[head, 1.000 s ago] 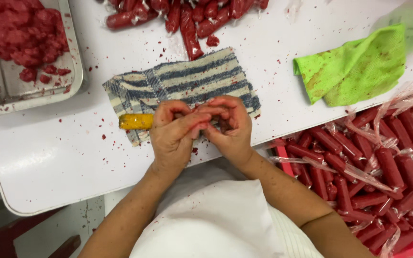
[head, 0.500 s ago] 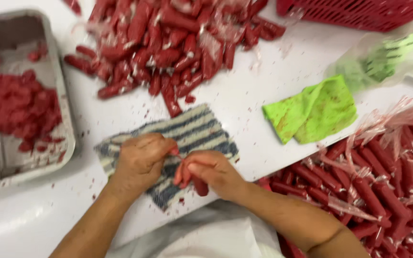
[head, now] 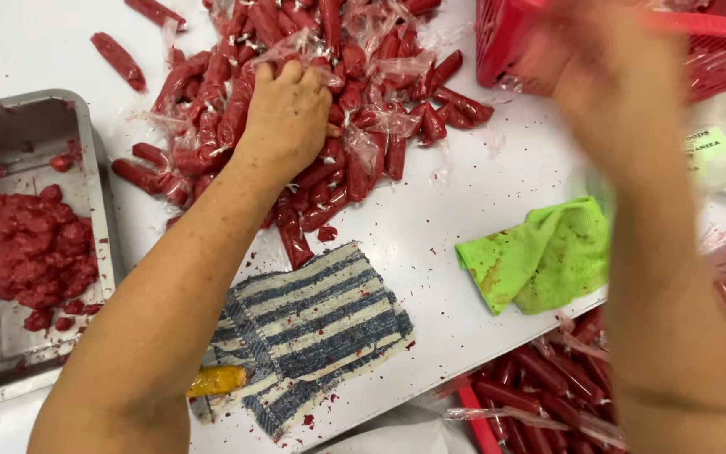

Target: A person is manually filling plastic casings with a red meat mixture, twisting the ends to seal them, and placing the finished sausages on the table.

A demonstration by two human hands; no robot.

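Note:
My left hand (head: pixel 287 109) reaches across the white table into a pile of red sausages (head: pixel 363 76) in clear plastic wrappers. Its fingers curl down over a few of them. My right hand (head: pixel 615 76) is raised at the upper right in front of a red basket (head: pixel 716 59). It is badly blurred, so I cannot tell its fingers or whether it holds anything. A blue-and-white striped cloth (head: pixel 321 328) lies near the table's front edge, under my left forearm. A yellow handle (head: pixel 216 380) sticks out from beneath the cloth.
A metal tray (head: pixel 86 109) at the left holds red minced meat (head: pixel 31 248). A crumpled green cloth (head: pixel 548 256) lies right of centre. A red crate (head: pixel 472 416) with several more wrapped sausages sits at the lower right. White packaging lies at the right edge.
Both hands have left the striped cloth. The left hand went forward into the sausage pile, and the right hand swung up toward the red basket. The view has shifted forward.

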